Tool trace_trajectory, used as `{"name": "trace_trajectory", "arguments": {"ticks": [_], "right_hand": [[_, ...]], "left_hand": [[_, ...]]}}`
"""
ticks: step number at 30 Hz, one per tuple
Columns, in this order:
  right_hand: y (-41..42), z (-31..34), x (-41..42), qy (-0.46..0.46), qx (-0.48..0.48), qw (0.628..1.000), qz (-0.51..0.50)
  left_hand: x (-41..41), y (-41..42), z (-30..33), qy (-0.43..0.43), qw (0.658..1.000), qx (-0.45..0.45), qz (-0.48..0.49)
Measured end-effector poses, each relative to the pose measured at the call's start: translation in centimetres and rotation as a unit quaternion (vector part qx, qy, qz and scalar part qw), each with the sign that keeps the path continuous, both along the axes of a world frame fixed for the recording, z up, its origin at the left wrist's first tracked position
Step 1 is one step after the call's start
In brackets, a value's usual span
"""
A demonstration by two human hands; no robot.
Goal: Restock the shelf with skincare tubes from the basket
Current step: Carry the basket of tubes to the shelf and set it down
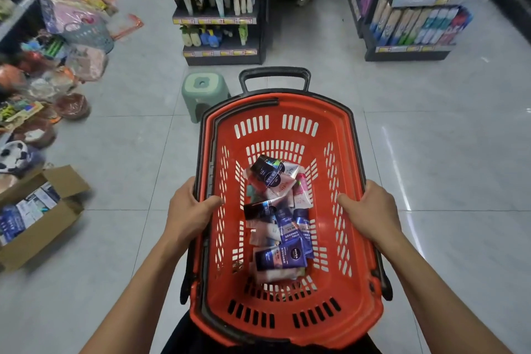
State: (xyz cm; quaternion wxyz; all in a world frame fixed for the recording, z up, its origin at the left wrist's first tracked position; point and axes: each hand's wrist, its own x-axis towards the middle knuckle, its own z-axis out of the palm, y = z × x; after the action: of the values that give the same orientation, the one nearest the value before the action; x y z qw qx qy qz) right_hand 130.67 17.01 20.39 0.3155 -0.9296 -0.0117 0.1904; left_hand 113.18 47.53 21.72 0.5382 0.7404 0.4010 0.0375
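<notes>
Skincare tubes (277, 218) lay heaped in the bottom of the red basket (356, 241), none yet shelved. Left hand (189, 211) and right hand (370, 211) each gripped a side rim, thumbs hooked inside. The shelf (218, 13) ahead, well apart, seemed partly stocked, though blurred. A green stool (202, 92) stood between. Restocking looked barely begun.

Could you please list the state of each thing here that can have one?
Red basket: carried, partly filled.
Skincare tubes: heaped loose inside the basket.
Left hand: grips the basket's left rim.
Right hand: grips the right rim.
Black handle: extended.
Cardboard box: flaps open, packs inside.
Green stool: upright on the floor.
</notes>
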Motion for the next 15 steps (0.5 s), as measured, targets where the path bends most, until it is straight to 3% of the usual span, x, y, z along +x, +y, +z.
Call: {"name": "trace_trajectory", "arguments": {"ticks": [7, 15], "right_hand": [[2.2, -1.1, 7.5, 0.013, 0.001, 1.0, -0.008], [8.3, -1.6, 17.5, 0.013, -0.012, 0.999, -0.033]], "left_hand": [[8.7, 2.4, -0.6, 0.038, 0.998, 0.056, -0.013], [20.5, 9.5, -1.9, 0.041, 0.998, 0.028, -0.044]]}}
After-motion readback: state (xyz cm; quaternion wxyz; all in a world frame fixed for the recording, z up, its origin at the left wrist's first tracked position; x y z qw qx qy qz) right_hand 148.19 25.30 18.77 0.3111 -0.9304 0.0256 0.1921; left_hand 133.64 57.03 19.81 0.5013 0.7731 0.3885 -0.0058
